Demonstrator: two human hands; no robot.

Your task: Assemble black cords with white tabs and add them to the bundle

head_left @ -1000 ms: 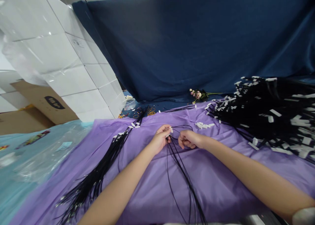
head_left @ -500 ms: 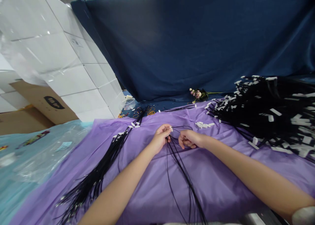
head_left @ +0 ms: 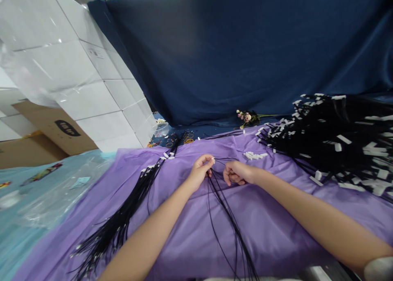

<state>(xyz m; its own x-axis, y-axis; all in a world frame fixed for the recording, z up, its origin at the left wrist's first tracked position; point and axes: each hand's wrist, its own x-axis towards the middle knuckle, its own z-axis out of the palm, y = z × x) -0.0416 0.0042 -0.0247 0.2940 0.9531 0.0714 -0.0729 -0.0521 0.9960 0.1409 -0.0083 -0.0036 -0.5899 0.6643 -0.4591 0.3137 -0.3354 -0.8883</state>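
Note:
My left hand (head_left: pixel 203 169) pinches black cords (head_left: pixel 229 211) near a small white tag at its fingertips; the cords hang down over the purple cloth (head_left: pixel 184 223). Just to its right, my right hand (head_left: pixel 236 173) is curled closed, with thin cord loops running to it from the left hand. What its fingers grip is too small to make out. Behind the right hand lies a little pile of white tags (head_left: pixel 254 155). On the left, a long bundle of black cords (head_left: pixel 132 207) with white tags at its upper end rests on the cloth.
A large heap of black cords with white tags (head_left: pixel 331 137) covers the right side. Flowers (head_left: pixel 246 117) lie by the blue curtain (head_left: pixel 239 55). White boxes (head_left: pixel 92 80), a brown carton (head_left: pixel 58 127) and a clear plastic bag (head_left: pixel 55 199) are at the left.

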